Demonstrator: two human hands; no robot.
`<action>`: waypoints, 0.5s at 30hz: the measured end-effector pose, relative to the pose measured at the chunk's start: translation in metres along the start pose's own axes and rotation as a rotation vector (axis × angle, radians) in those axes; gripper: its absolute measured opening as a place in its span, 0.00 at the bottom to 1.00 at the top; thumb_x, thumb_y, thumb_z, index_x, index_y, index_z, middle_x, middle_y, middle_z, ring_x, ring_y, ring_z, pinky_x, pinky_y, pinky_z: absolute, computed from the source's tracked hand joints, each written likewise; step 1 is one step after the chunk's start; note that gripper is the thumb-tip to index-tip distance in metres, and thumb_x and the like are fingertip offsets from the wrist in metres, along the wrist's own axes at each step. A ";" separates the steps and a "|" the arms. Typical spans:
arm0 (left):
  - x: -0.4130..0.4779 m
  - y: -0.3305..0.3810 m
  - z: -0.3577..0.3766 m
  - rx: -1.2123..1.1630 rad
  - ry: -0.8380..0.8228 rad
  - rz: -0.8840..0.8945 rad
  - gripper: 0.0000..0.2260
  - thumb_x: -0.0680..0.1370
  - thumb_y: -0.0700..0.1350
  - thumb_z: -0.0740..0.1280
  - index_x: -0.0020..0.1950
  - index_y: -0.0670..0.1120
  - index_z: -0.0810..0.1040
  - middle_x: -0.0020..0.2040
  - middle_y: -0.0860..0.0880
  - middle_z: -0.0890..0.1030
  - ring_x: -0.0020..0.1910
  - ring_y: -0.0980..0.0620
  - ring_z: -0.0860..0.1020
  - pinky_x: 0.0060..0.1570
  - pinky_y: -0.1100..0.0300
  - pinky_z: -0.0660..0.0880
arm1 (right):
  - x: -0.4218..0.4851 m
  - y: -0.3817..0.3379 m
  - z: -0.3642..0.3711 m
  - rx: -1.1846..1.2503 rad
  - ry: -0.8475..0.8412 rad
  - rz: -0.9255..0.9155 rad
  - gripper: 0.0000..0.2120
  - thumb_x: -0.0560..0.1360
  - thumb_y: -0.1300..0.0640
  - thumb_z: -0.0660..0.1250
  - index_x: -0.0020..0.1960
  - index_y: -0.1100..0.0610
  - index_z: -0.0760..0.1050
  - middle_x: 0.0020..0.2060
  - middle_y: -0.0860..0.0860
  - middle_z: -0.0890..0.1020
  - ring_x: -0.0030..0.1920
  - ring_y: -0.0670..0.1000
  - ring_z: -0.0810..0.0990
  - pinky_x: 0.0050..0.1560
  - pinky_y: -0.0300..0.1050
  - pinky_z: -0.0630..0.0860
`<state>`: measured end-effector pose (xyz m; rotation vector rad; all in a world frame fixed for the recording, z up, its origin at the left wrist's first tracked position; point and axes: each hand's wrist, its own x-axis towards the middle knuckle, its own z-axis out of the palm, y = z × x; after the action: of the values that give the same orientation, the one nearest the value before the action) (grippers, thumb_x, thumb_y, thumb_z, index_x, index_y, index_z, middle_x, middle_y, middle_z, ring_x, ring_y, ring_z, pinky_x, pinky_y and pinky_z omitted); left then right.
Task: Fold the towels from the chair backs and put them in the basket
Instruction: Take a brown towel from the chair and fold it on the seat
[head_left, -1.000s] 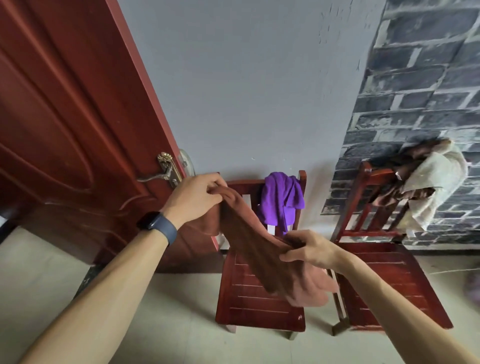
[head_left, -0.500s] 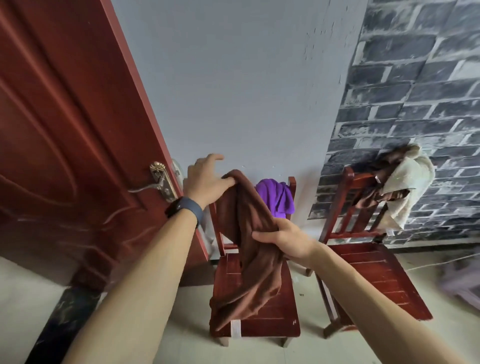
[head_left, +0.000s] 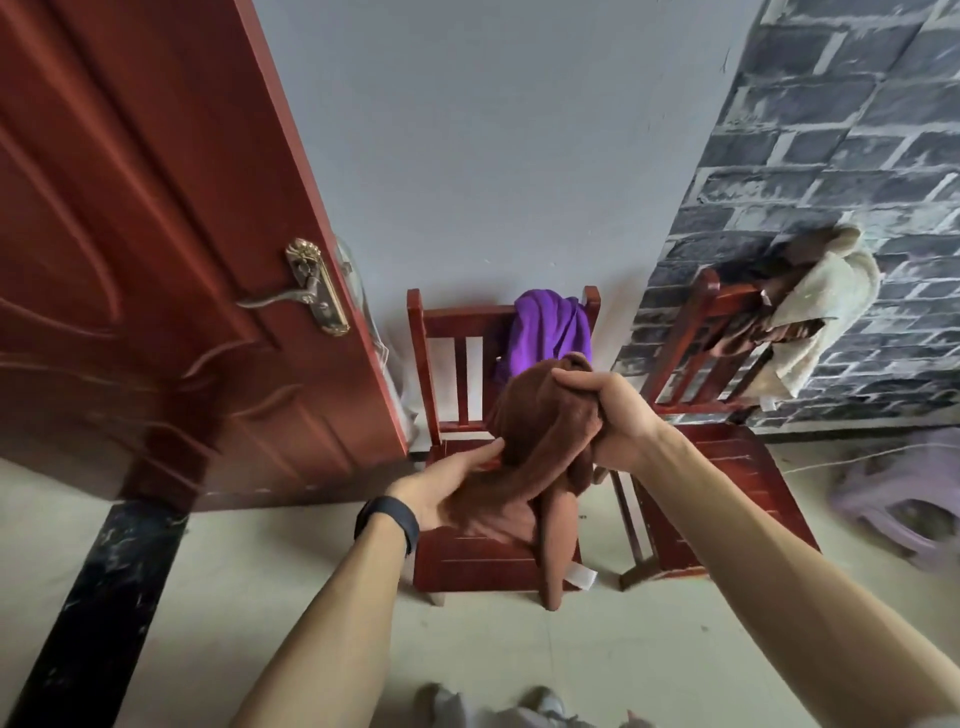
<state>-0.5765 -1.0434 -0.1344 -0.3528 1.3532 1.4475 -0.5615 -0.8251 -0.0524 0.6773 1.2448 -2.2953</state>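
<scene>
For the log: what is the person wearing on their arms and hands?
Both forearms are bare, and no gloves are worn. The left hand has a dark wristband at its wrist; the right hand wears nothing visible.

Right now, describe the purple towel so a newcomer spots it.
Beside the red door, a red wooden chair stands against the grey wall. The purple towel hangs over the right end of its backrest. Only it is purple; nearby are a brown towel and a beige towel.
</scene>
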 end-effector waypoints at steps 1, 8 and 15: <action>-0.003 0.002 -0.001 0.084 0.016 -0.006 0.27 0.69 0.60 0.76 0.59 0.41 0.82 0.62 0.40 0.81 0.58 0.42 0.78 0.67 0.45 0.70 | 0.002 0.003 -0.006 0.004 -0.011 -0.009 0.22 0.74 0.55 0.71 0.63 0.68 0.76 0.55 0.65 0.82 0.56 0.63 0.82 0.63 0.57 0.78; -0.019 0.019 -0.031 -0.080 0.286 0.227 0.08 0.77 0.52 0.70 0.50 0.48 0.83 0.42 0.49 0.85 0.40 0.51 0.82 0.39 0.61 0.77 | 0.009 0.036 -0.063 -0.513 0.084 0.164 0.20 0.70 0.60 0.78 0.60 0.62 0.80 0.53 0.59 0.85 0.52 0.59 0.84 0.51 0.54 0.82; -0.039 0.028 -0.074 -0.054 0.270 0.397 0.18 0.78 0.36 0.69 0.65 0.49 0.75 0.57 0.43 0.83 0.55 0.44 0.83 0.53 0.52 0.79 | 0.015 0.051 -0.089 -0.375 0.185 -0.005 0.10 0.75 0.63 0.73 0.56 0.56 0.83 0.38 0.52 0.83 0.32 0.46 0.78 0.30 0.38 0.69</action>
<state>-0.6164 -1.1190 -0.1114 -0.3356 1.6714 1.8147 -0.5249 -0.7767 -0.1367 0.7577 1.7050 -1.9555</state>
